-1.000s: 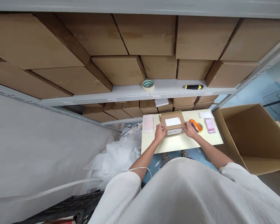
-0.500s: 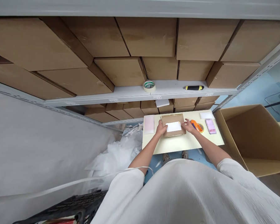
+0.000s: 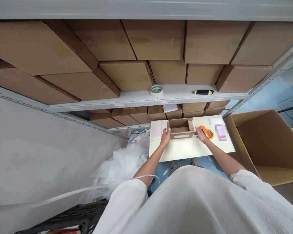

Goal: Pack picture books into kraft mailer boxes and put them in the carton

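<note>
A small cardboard box (image 3: 182, 134) is tipped over the pale table (image 3: 179, 149); its inside shows, and a white label (image 3: 181, 136) is on the side towards me. At the box's left end my left hand (image 3: 165, 137) grips the wall, thumb up along it. My right hand (image 3: 201, 134) has its fingers closed at the right end, pinching the edge there. Just beyond the right hand lies an orange tape dispenser (image 3: 205, 131) with a roll of yellowish tape (image 3: 210, 134).
A pink-white stack of sheets (image 3: 156, 130) lies at the table's left; a pink pack (image 3: 221, 132) and a white pad (image 3: 216, 121) at the right. The shelf (image 3: 178, 91) holds boxes, a tape roll (image 3: 156, 90) and a cutter (image 3: 203, 92). A large open carton (image 3: 241, 146) stands right.
The box has turned in my hands: its labelled face was upward and now faces me, with the opening in view. Both hands have shifted slightly along its ends.
</note>
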`<state>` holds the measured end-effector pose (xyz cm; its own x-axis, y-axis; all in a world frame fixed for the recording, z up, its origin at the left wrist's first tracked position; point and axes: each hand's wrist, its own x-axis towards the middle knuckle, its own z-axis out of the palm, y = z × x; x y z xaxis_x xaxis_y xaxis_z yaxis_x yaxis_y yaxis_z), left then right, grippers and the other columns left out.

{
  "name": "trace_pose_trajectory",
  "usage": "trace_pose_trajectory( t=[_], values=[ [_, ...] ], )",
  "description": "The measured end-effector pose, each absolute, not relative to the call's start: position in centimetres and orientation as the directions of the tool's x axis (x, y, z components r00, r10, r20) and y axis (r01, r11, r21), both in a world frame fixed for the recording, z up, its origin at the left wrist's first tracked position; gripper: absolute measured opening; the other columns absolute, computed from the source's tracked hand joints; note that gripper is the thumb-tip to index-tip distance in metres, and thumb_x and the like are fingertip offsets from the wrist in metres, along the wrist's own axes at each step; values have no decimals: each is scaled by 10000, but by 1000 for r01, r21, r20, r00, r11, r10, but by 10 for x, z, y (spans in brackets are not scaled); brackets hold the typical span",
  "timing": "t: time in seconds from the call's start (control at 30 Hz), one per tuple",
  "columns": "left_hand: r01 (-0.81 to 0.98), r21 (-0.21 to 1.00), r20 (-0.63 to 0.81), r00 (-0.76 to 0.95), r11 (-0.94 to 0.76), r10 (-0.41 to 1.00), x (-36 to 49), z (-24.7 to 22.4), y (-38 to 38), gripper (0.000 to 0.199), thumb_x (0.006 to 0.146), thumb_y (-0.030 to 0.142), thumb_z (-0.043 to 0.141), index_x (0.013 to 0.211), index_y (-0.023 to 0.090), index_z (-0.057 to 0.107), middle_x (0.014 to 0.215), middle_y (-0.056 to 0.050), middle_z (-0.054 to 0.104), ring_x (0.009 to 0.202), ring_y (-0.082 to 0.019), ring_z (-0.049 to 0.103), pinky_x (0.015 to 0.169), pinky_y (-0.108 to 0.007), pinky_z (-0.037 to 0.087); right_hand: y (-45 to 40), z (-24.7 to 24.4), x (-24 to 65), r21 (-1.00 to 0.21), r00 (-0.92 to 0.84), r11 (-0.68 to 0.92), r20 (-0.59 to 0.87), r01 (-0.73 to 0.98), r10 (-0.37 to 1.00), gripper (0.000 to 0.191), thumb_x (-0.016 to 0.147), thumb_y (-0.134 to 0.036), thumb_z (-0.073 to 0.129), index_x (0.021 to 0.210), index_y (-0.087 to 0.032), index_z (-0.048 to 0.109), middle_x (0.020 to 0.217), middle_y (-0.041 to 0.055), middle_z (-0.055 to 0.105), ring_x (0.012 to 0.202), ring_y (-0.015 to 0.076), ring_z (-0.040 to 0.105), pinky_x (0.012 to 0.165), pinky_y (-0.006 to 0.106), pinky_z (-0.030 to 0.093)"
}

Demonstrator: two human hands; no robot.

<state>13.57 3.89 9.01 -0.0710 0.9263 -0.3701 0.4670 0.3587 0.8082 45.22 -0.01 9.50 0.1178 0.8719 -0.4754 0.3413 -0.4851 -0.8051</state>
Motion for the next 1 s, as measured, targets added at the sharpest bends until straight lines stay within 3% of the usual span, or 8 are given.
trace_pose_trajectory(
  t=[0.07, 0.17, 0.27, 0.43, 0.53, 0.67, 0.8, 1.0],
  values=[
    [487, 813, -316, -94, 320, 944, 134, 93, 35, 688, 1072, 687, 407, 1560, 204, 461, 1456, -205, 649, 1337, -334, 643, 1109, -456, 490, -2, 95, 455, -794, 146, -474, -454, 381, 879, 670, 1043, -745, 300, 1423, -279, 596, 1341, 118, 713, 1136, 277, 726, 1034, 487, 590],
    [566, 822, -31, -77, 69, 997, 131, 107, 42, 520, 1075, 532, 482, 1472, 201, 542, 1472, -200, 612, 1377, -337, 585, 1177, -496, 453, 6, 105, 455, -804, 205, -344, -278, 485, 938, 579, 1041, -642, 377, 1342, -230, 649, 1318, 145, 711, 1174, 289, 690, 1085, 493, 552],
    [607, 766, 154, 148, -213, 977, 132, 126, 60, 355, 1078, 395, 472, 1336, 231, 651, 1380, -155, 665, 1357, -324, 585, 1204, -506, 444, 24, 124, 447, -783, 154, -142, -60, 606, 986, 443, 1016, -468, 458, 1300, -215, 684, 1353, 145, 688, 1182, 279, 676, 1107, 477, 533],
    [666, 682, -64, 464, -301, 884, 143, 142, 91, 434, 1013, 303, 575, 1436, 248, 654, 1499, -125, 644, 1437, -315, 556, 1257, -477, 412, 52, 155, 416, -669, -267, 192, -9, 718, 964, 420, 992, -209, 451, 1291, -250, 743, 1331, 95, 732, 1275, 262, 638, 1143, 433, 495],
    [712, 637, -202, 524, -296, 827, 144, 134, 98, 805, 835, 397, 824, 1575, 259, 540, 1722, -139, 433, 1608, -376, 373, 1325, -522, 299, 57, 161, 402, -563, -477, 316, -164, 764, 863, 397, 950, -168, 531, 1249, -256, 777, 1311, 94, 748, 1290, 286, 639, 1144, 442, 473],
    [738, 649, -297, 471, -187, 831, 137, 115, 95, 1256, 554, 532, 1009, 1644, 330, 420, 1837, -161, 144, 1685, -475, 118, 1328, -637, 190, 54, 155, 400, -340, -413, 321, -247, 884, 876, 279, 982, -287, 608, 1190, -214, 778, 1293, 185, 727, 1345, 382, 586, 1187, 538, 395],
    [760, 631, -355, 460, -154, 814, 135, 104, 94, 1329, 477, 572, 1021, 1639, 348, 416, 1846, -172, 59, 1677, -516, 75, 1293, -670, 236, 57, 143, 415, -258, -210, 140, -267, 956, 941, 587, 922, -489, 746, 1422, -194, 654, 1500, 250, 609, 1456, 478, 460, 1216, 638, 340],
    [780, 594, -370, 482, -197, 794, 139, 99, 99, 1374, 422, 454, 1049, 1639, 332, 424, 1847, -167, 49, 1665, -546, 52, 1282, -694, 260, 68, 122, 433, -334, -239, 91, -433, 938, 869, 1296, 600, -593, 978, 1689, -345, 321, 1840, 123, 80, 1561, 469, 330, 1175, 568, 479]
  ],
)
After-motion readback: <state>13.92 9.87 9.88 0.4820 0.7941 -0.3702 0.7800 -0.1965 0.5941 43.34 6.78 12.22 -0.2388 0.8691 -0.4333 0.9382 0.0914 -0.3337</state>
